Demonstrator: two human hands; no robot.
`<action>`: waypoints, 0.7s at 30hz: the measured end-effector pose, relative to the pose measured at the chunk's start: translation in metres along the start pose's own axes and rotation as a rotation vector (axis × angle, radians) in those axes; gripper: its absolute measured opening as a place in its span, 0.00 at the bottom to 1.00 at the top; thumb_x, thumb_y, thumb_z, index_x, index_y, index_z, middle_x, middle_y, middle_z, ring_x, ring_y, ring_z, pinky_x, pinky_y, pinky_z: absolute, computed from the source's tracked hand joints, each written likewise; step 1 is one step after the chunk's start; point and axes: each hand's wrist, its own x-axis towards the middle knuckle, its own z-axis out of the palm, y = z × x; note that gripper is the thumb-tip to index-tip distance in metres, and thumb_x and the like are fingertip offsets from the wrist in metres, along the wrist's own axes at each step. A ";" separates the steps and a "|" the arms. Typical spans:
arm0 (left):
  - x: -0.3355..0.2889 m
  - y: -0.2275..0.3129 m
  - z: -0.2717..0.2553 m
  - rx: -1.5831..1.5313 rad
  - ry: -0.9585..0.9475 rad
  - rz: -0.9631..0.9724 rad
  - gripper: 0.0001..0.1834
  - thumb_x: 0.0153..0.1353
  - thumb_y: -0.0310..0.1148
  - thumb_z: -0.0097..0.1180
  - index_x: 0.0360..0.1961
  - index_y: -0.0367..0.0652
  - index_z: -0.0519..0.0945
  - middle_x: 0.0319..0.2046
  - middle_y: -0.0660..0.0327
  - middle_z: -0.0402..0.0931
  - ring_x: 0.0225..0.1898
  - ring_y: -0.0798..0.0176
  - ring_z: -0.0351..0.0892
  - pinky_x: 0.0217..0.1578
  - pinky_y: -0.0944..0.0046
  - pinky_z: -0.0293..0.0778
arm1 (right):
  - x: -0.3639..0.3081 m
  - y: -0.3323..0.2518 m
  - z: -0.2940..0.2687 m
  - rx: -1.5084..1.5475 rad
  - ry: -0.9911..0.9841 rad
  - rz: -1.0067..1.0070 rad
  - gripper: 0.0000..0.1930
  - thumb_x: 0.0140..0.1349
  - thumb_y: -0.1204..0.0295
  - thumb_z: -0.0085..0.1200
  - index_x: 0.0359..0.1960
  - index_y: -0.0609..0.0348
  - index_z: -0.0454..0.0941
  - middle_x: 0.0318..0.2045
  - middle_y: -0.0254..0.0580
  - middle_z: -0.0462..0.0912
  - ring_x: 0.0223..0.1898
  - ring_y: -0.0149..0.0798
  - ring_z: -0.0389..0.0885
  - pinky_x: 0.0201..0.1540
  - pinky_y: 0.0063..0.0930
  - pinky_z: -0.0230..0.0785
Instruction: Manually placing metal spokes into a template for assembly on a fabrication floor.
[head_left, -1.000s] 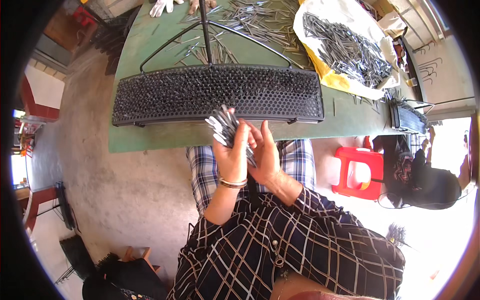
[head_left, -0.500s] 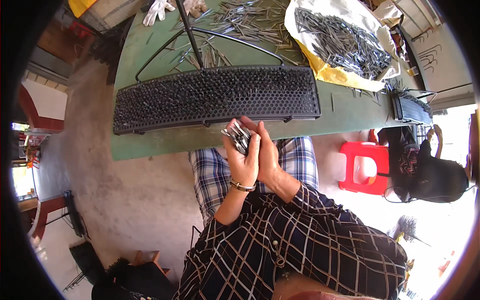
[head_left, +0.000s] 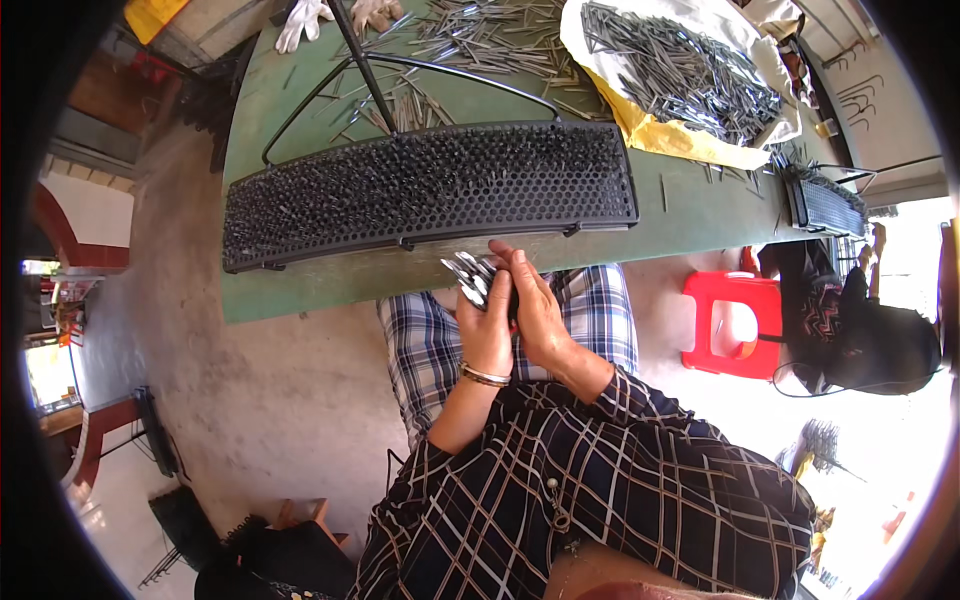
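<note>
In front of my lap, my left hand (head_left: 486, 335) closes around a bundle of slim metal pieces (head_left: 472, 279). My right hand (head_left: 541, 318) presses palm-on against it from the right, so the bundle sits between the two. The shiny tips fan out toward the upper left; their lower ends are hidden by my fingers. Just beyond my hands, a long black perforated rack (head_left: 430, 237) rests along the green table's near edge. Slim pieces stand upright in its holes over the left and far parts, while bare holes show toward the near right.
Loose metal pieces lie scattered on the green table (head_left: 270, 300). A white and yellow sack (head_left: 700, 152) holds a large heap of them. White gloves (head_left: 300, 27) lie at the far left. A second rack (head_left: 830, 205) is at the right, near a red stool (head_left: 702, 345).
My palms have come closer together around the bundle, and my right hand has shifted slightly. The pieces now lie more in line with each other, tips pointing up and left.
</note>
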 end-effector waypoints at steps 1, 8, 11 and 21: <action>0.003 0.005 -0.001 -0.083 0.021 -0.065 0.11 0.64 0.31 0.53 0.45 0.38 0.73 0.40 0.64 0.75 0.40 0.72 0.74 0.43 0.70 0.71 | 0.002 -0.003 -0.004 -0.118 -0.040 -0.020 0.27 0.71 0.53 0.34 0.57 0.66 0.67 0.44 0.42 0.75 0.48 0.34 0.71 0.55 0.24 0.61; -0.001 0.029 -0.003 -0.043 -0.209 -0.302 0.09 0.63 0.32 0.54 0.41 0.39 0.75 0.32 0.62 0.78 0.31 0.69 0.77 0.24 0.71 0.70 | 0.021 -0.056 -0.032 -0.786 -0.260 -0.328 0.12 0.61 0.68 0.58 0.39 0.66 0.80 0.31 0.38 0.80 0.30 0.26 0.78 0.32 0.20 0.72; -0.003 0.027 -0.006 0.022 -0.229 -0.356 0.09 0.62 0.32 0.55 0.41 0.40 0.75 0.31 0.62 0.78 0.30 0.70 0.77 0.24 0.72 0.70 | 0.022 -0.061 -0.035 -0.606 -0.262 -0.135 0.11 0.58 0.69 0.60 0.33 0.68 0.82 0.23 0.38 0.79 0.24 0.25 0.76 0.25 0.19 0.68; 0.002 0.032 -0.002 0.067 -0.185 -0.409 0.08 0.59 0.29 0.56 0.40 0.40 0.76 0.33 0.63 0.78 0.33 0.68 0.80 0.26 0.71 0.75 | 0.032 -0.061 -0.056 -0.594 -0.227 -0.060 0.12 0.61 0.67 0.57 0.37 0.66 0.82 0.21 0.33 0.79 0.23 0.21 0.74 0.26 0.17 0.67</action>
